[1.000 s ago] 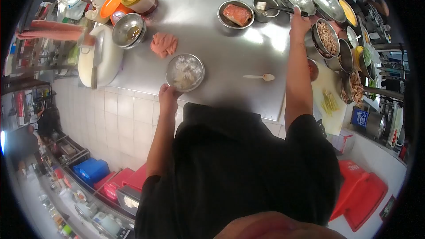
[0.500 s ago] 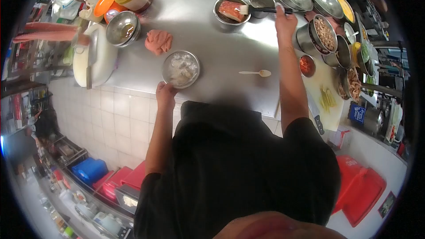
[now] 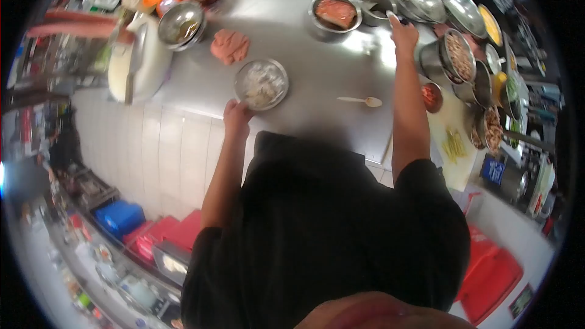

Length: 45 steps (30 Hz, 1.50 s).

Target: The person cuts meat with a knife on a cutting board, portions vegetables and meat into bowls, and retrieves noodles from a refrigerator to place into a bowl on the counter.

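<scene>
Metal bowl (image 3: 283, 88) against the left hand (image 3: 237, 116)

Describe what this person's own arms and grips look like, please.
The left arm and right arm have short black sleeves and are bare below them. The left grip and right grip wear no gloves, and no watch or bracelet shows.

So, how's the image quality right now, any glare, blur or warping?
Head view: white glare on the steel table beside the bowl of meat; head view, lower left: the background clutter looks smeared; head view, far left edge: a bright light flares; head view overall: wide-lens curving, with black corners.
</scene>
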Motion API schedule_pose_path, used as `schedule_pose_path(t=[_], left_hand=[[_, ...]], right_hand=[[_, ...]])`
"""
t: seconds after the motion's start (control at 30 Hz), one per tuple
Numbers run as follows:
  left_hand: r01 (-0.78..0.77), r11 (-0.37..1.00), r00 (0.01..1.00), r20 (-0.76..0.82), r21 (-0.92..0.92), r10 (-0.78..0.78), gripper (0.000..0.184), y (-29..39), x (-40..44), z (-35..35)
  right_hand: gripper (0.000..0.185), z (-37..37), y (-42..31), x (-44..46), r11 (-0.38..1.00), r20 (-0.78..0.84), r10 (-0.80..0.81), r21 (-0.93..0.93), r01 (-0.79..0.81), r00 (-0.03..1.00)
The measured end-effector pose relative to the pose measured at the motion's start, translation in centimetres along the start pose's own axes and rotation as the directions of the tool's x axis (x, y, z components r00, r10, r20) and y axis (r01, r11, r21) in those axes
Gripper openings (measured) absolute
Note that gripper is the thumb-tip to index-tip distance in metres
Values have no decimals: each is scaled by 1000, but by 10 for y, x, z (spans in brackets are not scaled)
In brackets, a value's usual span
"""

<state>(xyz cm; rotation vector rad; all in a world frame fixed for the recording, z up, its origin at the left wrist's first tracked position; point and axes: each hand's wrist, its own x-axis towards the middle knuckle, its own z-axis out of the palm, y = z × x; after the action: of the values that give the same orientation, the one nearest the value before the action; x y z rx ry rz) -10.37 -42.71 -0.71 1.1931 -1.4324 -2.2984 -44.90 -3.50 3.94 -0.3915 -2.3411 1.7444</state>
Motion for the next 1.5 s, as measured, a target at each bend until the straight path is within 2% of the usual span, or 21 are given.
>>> schedule_pose_path(t=[0.03, 0.1, 0.13, 0.2, 0.23, 0.33, 0.43, 0.53, 0.57, 0.67, 0.7, 0.77, 0.8, 0.87, 1.0, 1.07, 1.17, 1.23, 1.4, 1.47, 1.5], left_hand=[[20, 996, 998, -63, -92, -26, 15, 16, -14, 17], [-105, 988, 994, 37, 117, 101, 11, 17, -18, 14], [-2, 999, 1000, -23, -47, 1, 8, 22, -20, 19], [8, 998, 1000, -25, -66, -10, 8, 18, -18, 12], [9, 998, 1000, -28, -69, -11, 9, 23, -21, 17], [6, 996, 999, -36, -91, -10, 12, 22, -24, 20], [-10, 996, 998, -55, -83, 6, 10, 25, -31, 20], [-19, 996, 998, -64, -84, 13, 8, 22, -41, 17], [-27, 994, 998, -65, -102, 20, 8, 19, -43, 14], [-31, 993, 994, -108, -113, 18, 7, 18, -53, 11], [-27, 994, 992, -123, -110, 13, 7, 18, -56, 12], [-35, 993, 994, -111, -117, 22, 7, 13, -59, 9], [-36, 992, 995, -99, -117, 25, 7, 9, -61, 8], [-43, 995, 995, -90, -91, 35, 11, 2, -65, 7], [-64, 996, 997, -28, 64, 66, 13, -28, -70, -4], [-29, 995, 997, -71, 99, 37, 14, -39, -84, -10], [-325, 825, 945, 184, 462, 270, 16, -70, -108, -35], [-368, 808, 929, 210, 461, 304, 17, -80, -136, -39], [-188, 968, 980, 96, 164, 174, 17, -106, -169, -43], [-176, 977, 974, 162, 120, 156, 11, -111, -181, -48], [-107, 994, 986, 131, -2, 106, 11, -127, -198, -62]], right_hand=[[33, 2, 18, -5, 985, 91, 170, 10, -172, 981], [25, 10, 26, -54, 926, 191, 295, 185, -330, 936], [23, 15, 32, -69, 884, 260, 359, 214, -416, 897], [15, 40, 34, -103, 808, 379, 420, 259, -530, 825], [12, 53, 41, -111, 767, 517, 389, 277, -579, 762], [11, 98, 45, -105, 682, 652, 394, 266, -682, 648], [10, 134, 35, -88, 600, 606, 365, 427, -676, 707], [10, 160, 25, -76, 645, 680, 266, 402, -650, 683], [15, 169, 31, -72, 708, 708, 245, 336, -621, 663], [29, 169, -2, -115, 954, 820, 3, 169, -247, 572], [33, 174, -6, -138, 972, 829, -232, 218, 88, 509], [44, 168, -30, -206, 864, 872, -383, 222, 451, 305], [51, 154, -50, -243, 850, 912, -329, 173, 498, 245], [62, 146, -52, -286, 664, 911, -384, 158, 731, 152], [63, 116, -61, -332, 602, 978, -52, -129, 788, 200], [57, 101, -49, -347, 577, 981, -98, -83, 813, 170], [42, 84, -18, -373, 687, 965, -80, -127, 716, 249], [34, 59, -3, -393, 697, 939, -155, -116, 708, 307], [26, 10, -6, -426, 724, 881, -224, -136, 676, 417], [27, -4, -17, -436, 718, 924, -134, -158, 678, 357], [27, -20, -17, -458, 710, 938, -114, -153, 687, 327]])
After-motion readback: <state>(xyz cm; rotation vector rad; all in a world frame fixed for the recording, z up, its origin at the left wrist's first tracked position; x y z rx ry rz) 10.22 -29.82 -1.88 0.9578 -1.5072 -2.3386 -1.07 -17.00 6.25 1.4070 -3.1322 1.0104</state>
